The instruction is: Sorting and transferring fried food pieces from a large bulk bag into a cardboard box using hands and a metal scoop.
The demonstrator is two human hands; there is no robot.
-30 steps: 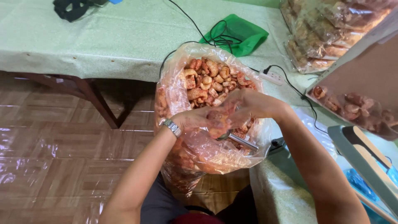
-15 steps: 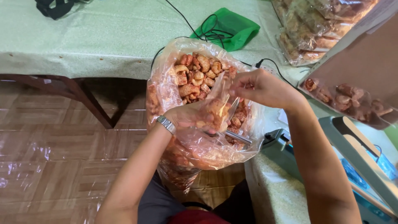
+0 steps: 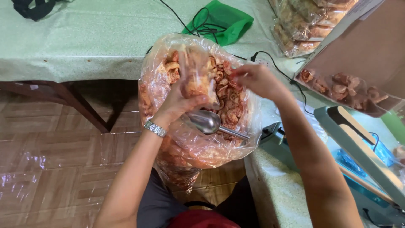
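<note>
Head view, looking down. Left hand [image 3: 179, 99], with a silver metal wristwatch [image 3: 155, 128] on its wrist, is closed around a small clear plastic pouch of reddish-orange fried snack pieces [image 3: 197, 76], held upright just above the mouth of a large clear plastic sack of the same reddish-orange snack pieces [image 3: 190, 139]. Right hand [image 3: 255, 79] is raised at the far right side of the sack mouth, fingers drawn narrow and pinched toward the pouch's top edge; whether it actually grips the film cannot be told. A shiny metal scoop [image 3: 207, 121] lies inside the large sack, bowl toward the left, handle running down to the right, resting on the snack pieces just below the left hand. The sack stands between the person's knees, over a brown tiled floor [image 3: 50, 169], its rim rolled open. Beyond it, a bench covered in pale green cloth [image 3: 93, 38] carries a green fabric bag [image 3: 223, 21] with a black cable [image 3: 198, 27] across it. Upper right: filled clear packets of snack pieces [image 3: 303, 25] lie stacked. A brown cardboard flap [image 3: 363, 55] overhangs a clear tray holding more pieces [image 3: 341, 88]. Lower right, on a speckled bench edge [image 3: 274, 190], sits a teal and white heat sealer [image 3: 358, 147], well apart from both hands.
</note>
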